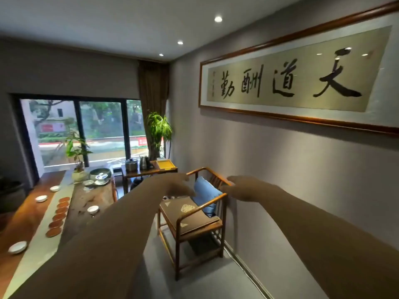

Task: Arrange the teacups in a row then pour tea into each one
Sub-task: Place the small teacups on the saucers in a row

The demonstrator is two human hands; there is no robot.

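Note:
Both my arms reach forward over a wooden armchair. My left hand and my right hand hover in the air with fingers apart, holding nothing. Far to the left stands the long wooden tea table. Several white teacups lie scattered on it: one at the near left, one further back, one behind that, one on the dark tea tray. A row of several brown round coasters runs along a pale runner. A blue-and-white lidded cup sits at the far end.
The wooden armchair with a blue cushion stands by the grey wall. A side table holds a kettle and a pot. Potted plants stand near the window. A framed calligraphy scroll hangs on the wall.

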